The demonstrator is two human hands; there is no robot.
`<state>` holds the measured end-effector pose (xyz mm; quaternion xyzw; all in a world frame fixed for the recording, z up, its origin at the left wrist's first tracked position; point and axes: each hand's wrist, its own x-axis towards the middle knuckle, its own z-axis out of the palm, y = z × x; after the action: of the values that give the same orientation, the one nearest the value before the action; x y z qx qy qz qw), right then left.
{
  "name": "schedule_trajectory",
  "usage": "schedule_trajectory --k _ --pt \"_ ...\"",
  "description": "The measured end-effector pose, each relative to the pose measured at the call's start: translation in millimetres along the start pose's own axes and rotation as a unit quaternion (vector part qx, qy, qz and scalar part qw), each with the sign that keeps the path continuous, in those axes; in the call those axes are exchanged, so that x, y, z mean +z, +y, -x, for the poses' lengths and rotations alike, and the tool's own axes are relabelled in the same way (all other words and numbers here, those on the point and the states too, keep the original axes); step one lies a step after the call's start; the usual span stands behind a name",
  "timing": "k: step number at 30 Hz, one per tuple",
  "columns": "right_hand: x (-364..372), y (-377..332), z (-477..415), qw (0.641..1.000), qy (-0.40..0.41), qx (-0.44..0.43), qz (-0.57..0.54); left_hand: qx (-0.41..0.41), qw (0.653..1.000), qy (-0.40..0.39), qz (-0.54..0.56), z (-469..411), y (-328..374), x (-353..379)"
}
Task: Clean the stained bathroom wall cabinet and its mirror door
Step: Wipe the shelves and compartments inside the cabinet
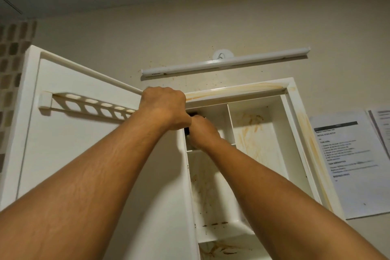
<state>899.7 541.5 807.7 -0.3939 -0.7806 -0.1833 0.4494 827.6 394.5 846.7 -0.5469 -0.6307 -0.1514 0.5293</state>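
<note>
Both forearms reach up; left hand (163, 107) fisted, right hand (203, 133) curled around a small dark object (187, 131), identity unclear. Beyond grip: white cabinet (253, 133), orange-streaked; door (84, 133) open leftward.

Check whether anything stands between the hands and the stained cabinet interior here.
Nothing visible does. The cabinet door is swung open to the left, and both the left hand and right hand already sit at the upper-left compartment. The stained back panel lies exposed.

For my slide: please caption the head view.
Both hands reach into the open, stained cabinet at its top left corner.
</note>
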Motion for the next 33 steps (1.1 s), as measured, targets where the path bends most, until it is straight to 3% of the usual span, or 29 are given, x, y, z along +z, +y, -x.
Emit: schedule_trajectory --k 7,10,13,15,19,33 --pt "-16 16 0 0.979 -0.073 -0.119 0.149 0.007 1.0 0.013 0.0 5 -3 0" --pt "-19 29 6 0.978 -0.063 -0.088 0.179 0.015 1.0 0.021 0.001 5 -5 2" --pt "-13 36 13 0.992 -0.006 -0.013 0.126 0.015 1.0 0.023 -0.002 5 -5 3" --pt "-6 34 13 0.998 0.035 0.052 0.013 0.013 0.999 0.028 -0.01 4 -5 4" --pt "9 29 12 0.984 0.102 0.105 -0.104 0.009 0.999 0.032 -0.007 2 -4 8" --pt "21 7 -3 0.995 0.09 0.047 0.006 -0.007 0.998 0.06 -0.01 1 -2 15"
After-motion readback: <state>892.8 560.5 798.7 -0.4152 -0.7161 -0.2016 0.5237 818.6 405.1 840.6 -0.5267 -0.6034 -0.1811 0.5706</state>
